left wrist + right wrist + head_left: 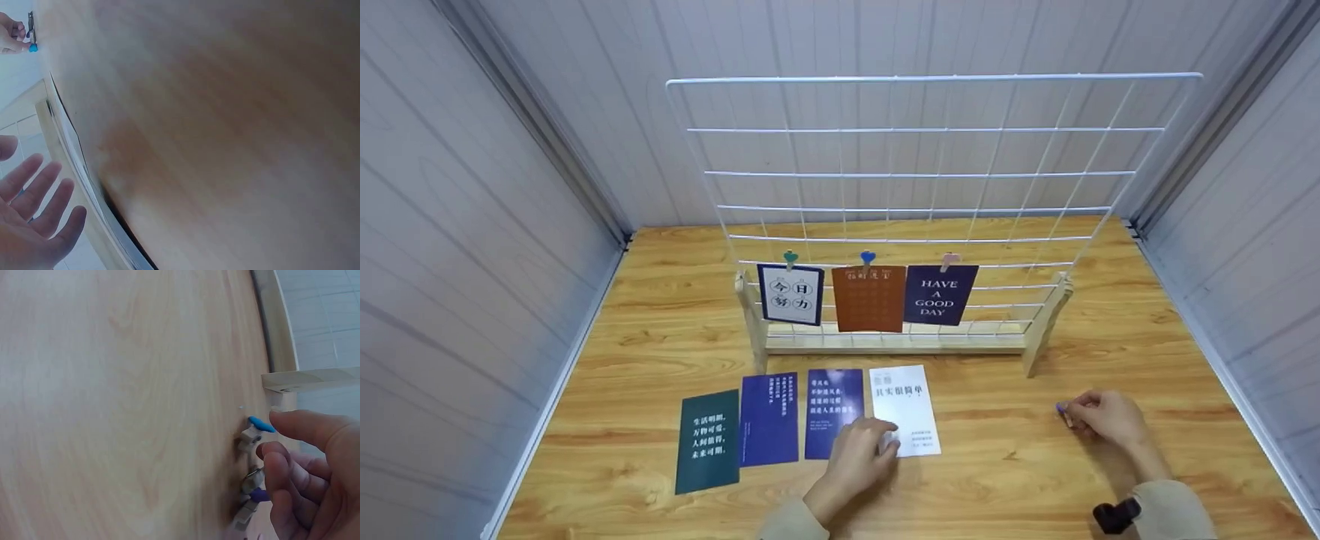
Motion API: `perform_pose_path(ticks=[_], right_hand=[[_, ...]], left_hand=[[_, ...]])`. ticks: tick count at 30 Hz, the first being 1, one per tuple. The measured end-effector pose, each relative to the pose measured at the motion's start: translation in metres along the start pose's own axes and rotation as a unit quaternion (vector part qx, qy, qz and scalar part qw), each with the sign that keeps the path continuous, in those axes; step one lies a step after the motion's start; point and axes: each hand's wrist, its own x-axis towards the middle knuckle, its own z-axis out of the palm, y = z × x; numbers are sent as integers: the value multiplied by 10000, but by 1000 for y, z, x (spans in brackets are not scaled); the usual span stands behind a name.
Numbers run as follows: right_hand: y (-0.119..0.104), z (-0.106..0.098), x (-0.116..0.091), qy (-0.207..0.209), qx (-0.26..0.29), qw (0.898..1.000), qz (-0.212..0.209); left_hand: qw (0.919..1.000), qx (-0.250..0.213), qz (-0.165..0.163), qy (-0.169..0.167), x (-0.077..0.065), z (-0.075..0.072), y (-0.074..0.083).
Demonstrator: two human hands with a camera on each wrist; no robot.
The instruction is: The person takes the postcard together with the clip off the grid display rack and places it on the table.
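Note:
My left hand (859,454) hovers low over the white card (904,409) and the purple card (835,409) beside it, its fingertips at the white card's lower left. In the left wrist view, the fingers of that hand (42,216) are loosely spread. At the right, my right hand (1110,424) is beside small clips. The right wrist view shows a blue-topped clip (256,432) and a purple-topped clip (247,509) on the table, with another clip (253,481) between them. Thumb and forefinger of the right hand (315,478) stand apart near the blue top.
Left of these lie another purple card (769,420) and a green card (707,441). A white wire grid (945,174) rises from a wooden stand (896,344). Clipped on it are a white card with dark border (791,295), an orange card (870,300) and a dark card (940,295).

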Motion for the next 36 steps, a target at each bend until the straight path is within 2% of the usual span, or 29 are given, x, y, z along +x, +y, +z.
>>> perform_pose_path(ticks=[5,11,15,18,20,23,27,29,31,33,36], right_hand=[[-20,-10,-6,605,210,9973,-360],[-55,-22,-9,1246,776,9857,-831],[-78,-27,-9,1407,1134,9769,-1138],[-97,-27,-9,1416,1586,9669,-1412],[-112,-26,-11,1368,1895,9592,-1591],[-136,-26,-13,1260,2121,9512,-1851],[-162,-25,-10,1165,2234,9454,-2066],[-171,-24,-5,1114,2418,9401,-2129],[-178,-22,2,1057,2645,9337,-2168],[-181,-18,12,977,2795,9284,-2243],[-186,-13,25,884,2905,9243,-2314]], left_hand=[[9997,-101,21,236,-4,-9,-5],[9980,-358,18,524,-2,-23,-10],[9945,-840,-284,551,5,-38,-10],[9868,-1376,-488,702,12,-50,-10],[9767,-1896,-578,822,18,-56,-12],[9544,-2764,-728,864,27,-63,-10],[9070,-3991,-1153,693,41,-73,6],[8808,-4497,-1374,554,48,-76,17],[8597,-4857,-1516,460,56,-75,26],[8448,-5082,-1627,405,64,-70,32],[8414,-5142,-1614,402,76,-63,40]])
